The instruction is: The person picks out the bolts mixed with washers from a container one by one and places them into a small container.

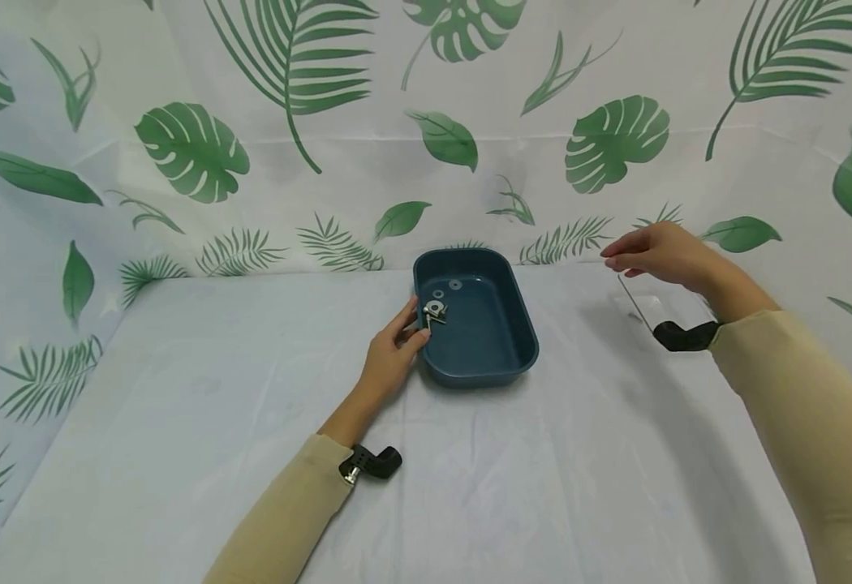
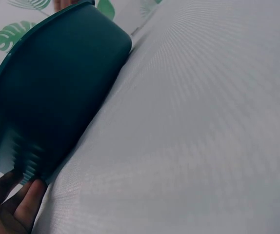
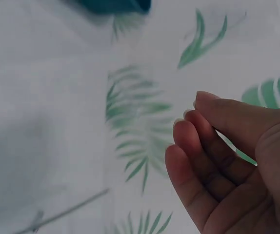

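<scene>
My left hand grips the left wall of a dark blue tray, thumb at the rim; in the left wrist view its fingers lie against the outside. Inside the tray are flat washers and a small heap of metal hardware. My right hand is raised to the right of the tray. In the right wrist view its bent fingertips meet the thumb, with nothing visible between them. A thin grey rod appears below the hand, apart from the fingertips; what supports it cannot be seen.
A clear shallow container with small dark bits stands on the white tablecloth beneath the right hand. A leaf-patterned cloth rises behind the table. Each wrist carries a black camera mount.
</scene>
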A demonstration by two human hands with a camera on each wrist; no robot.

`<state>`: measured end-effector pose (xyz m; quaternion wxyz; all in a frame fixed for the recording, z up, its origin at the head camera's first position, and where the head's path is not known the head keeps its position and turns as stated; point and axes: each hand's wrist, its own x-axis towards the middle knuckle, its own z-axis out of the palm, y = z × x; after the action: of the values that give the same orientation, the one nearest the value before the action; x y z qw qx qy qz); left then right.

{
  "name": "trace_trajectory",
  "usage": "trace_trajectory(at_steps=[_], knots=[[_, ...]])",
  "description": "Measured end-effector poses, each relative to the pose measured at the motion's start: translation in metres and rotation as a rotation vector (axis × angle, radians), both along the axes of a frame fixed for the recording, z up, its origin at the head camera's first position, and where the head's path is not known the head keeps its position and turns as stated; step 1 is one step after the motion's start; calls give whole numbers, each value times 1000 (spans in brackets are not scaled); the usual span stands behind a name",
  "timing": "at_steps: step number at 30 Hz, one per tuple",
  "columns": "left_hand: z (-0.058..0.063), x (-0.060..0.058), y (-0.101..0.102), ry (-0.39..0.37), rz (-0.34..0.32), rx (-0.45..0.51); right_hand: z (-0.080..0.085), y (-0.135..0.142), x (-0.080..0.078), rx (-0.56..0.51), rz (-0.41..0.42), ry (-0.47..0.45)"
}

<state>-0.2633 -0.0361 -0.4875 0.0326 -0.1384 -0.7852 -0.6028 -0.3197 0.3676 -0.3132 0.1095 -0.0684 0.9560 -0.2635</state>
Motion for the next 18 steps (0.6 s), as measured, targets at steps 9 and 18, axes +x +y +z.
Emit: trace_trajectory(at_steps=[9,18], knots=[[4,2,-2,4,-11,4,-5,-77,6,-115,109,30],[-1,0,0,12,-2,7,-32,-136,4,-135,260,-43]])
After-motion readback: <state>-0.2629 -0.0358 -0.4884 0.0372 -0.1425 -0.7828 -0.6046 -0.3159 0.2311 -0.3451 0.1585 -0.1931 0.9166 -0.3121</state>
